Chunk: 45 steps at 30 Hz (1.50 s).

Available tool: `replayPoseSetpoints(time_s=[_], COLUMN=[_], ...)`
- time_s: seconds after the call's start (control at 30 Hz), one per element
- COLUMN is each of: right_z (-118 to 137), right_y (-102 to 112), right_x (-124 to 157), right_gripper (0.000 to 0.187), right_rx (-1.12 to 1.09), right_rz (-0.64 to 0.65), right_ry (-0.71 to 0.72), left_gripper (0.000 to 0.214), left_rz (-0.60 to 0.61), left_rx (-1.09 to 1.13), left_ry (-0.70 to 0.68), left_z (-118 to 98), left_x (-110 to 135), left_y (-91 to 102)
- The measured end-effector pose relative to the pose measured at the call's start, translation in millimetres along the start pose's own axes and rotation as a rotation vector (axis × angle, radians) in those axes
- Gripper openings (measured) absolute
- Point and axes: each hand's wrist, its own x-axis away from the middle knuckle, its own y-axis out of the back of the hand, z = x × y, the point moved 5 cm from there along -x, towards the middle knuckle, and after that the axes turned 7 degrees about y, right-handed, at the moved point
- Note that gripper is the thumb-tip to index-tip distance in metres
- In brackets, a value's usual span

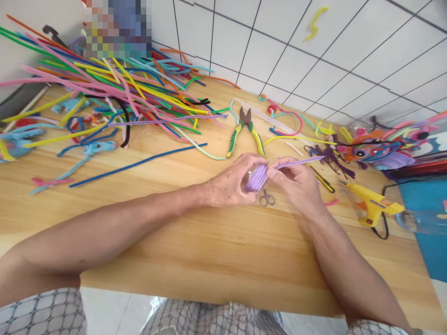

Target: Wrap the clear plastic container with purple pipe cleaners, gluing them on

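Observation:
My left hand (232, 182) is closed around a small round object wrapped in lilac pipe cleaner (256, 178), held just above the wooden table (195, 242). My right hand (296, 182) pinches the loose lilac pipe cleaner strand (302, 162), which runs out to the right from the wrapped coil. Both hands meet at the coil. Small scissors (266, 200) lie on the table directly under the hands.
A big heap of coloured pipe cleaners (115, 88) covers the far left. Pliers with yellow-green handles (245, 130) lie behind the hands. A yellow glue gun (372, 204) and a colourful pipe-cleaner figure (379, 149) are at the right. A tiled floor (314, 51) lies beyond.

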Motion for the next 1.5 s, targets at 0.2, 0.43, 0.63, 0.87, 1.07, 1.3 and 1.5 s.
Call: replayPoseSetpoints(time_s=[0.2,0.43,0.63,0.87,1.07,1.3,1.5], right_z=[0,-3,-7,-11,-10,-12,-9], right_y=[-2,-2,-3,-5,-9,-8,-10], right_x=[0,1,-1,-1,0,-1,-1], right_gripper=[0.04,0.042,0.045,0.047,0.038,0.043,0.043], right_rx=[-0.025,-0.03,-0.11,-0.136,-0.168,-0.204,-0.215], right_rz=[0.021,0.04,0.035,0.053,0.077,0.045,0.024], right_ry=[-0.016,-0.04,-0.061,-0.098,-0.081,-0.099,-0.063], left_gripper=[0.075,0.074,0.075,0.055,0.048,0.049,0.057], left_rz=[-0.004,0.007,0.0,0.028,0.064,0.012,0.015], left_rx=[-0.037,-0.037,-0.045,0.026,0.148,0.164,0.105], left_ry=[-0.031,-0.005,-0.023,0.101,0.288,0.268,0.252], left_z=[2,2,1,-4,-3,-3,-4], left_x=[1,2,3,3,2,5,6], left_y=[-0.8,-0.4,-0.7,6.9,7.5,3.8,5.9])
